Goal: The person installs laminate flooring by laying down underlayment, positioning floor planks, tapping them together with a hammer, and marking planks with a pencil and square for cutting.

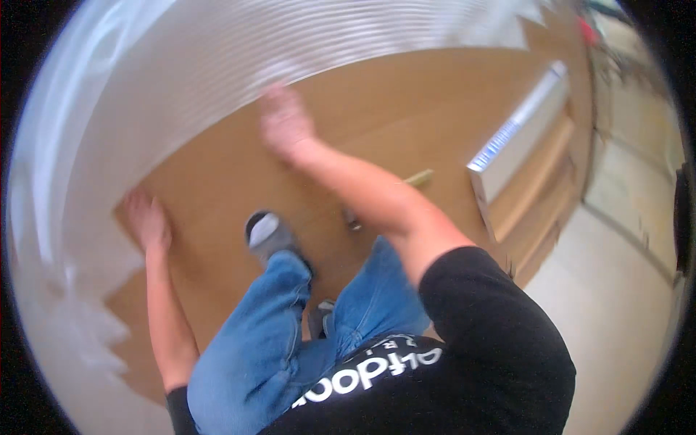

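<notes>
Brown wood-look flooring (217, 163) lies under me, its curved-looking far edge meeting a white, ribbed, translucent underlay sheet (181, 80). At that edge on the left, my left hand (148, 221) rests on the flooring, fingers stretched out. My right hand (286, 123) lies farther off by the same edge. It is blurred, but its fingers look extended and nothing shows in it. Beneath my right forearm is a small metal piece (351, 219), and a yellowish stick-like piece (419, 177) pokes out beyond; the forearm hides whether they are joined.
At the right stands a long white-sided pack (522, 130) with wood-coloured boards (536, 170) beside it. Pale floor (602, 268) extends past them, with blurred clutter (631, 65) at the far right. My foot in a grey sock or shoe (270, 233) stands on the flooring between my arms.
</notes>
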`<state>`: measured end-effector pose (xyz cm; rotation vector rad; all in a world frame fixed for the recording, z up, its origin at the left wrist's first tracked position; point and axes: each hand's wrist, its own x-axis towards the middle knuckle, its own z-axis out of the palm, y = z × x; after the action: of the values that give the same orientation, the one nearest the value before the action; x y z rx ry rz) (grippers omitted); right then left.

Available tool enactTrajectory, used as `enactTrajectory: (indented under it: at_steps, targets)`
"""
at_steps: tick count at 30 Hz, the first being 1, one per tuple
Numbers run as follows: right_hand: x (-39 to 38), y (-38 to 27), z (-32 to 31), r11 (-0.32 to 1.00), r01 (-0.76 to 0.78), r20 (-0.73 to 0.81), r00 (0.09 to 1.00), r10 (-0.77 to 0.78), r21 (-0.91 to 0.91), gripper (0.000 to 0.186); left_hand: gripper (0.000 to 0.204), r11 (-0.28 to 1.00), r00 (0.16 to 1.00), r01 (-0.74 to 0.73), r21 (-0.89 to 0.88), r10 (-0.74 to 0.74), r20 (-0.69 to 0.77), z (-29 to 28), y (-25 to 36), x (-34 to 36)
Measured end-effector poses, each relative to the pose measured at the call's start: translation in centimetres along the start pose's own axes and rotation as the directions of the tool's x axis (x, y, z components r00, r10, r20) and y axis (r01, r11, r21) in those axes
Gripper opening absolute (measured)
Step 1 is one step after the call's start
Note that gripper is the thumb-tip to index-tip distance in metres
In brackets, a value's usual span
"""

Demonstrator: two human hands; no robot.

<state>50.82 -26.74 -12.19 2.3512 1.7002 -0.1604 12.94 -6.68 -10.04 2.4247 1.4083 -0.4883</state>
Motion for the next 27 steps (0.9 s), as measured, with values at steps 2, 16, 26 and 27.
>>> enactTrajectory:
  at_steps: [2,16,26,27]
  targets:
    - [0.3,0.5,-3.6,0.867,0.009,0.048,0.998,-0.038,0.498,0.077,0.067,0.994,0.992,0.063,0.086,-0.052,-0.116,0.2,-1.8,-2.4]
    - [-1.5,33.1,1.5,0.577,-0.62,-0.316,0.488,0.814,0.532,0.086,0.074,0.975,0.993,0.067,0.21,-0.085,0.078,-4.5,2.7,0.7]
    - [-17.7,36.7,-1.8,0.121,-0.434,0.049,0.36,0.932,0.893,0.075,0.086,0.542,0.578,-0.809,0.229,0.804,0.141,-6.6,37.6,5.9]
    - [-24.0,41.2,-0.4,0.092,-0.685,0.016,0.15,0.989,0.722,0.077,0.088,0.514,0.558,-0.816,0.265,0.821,0.125,-4.9,37.8,5.8]
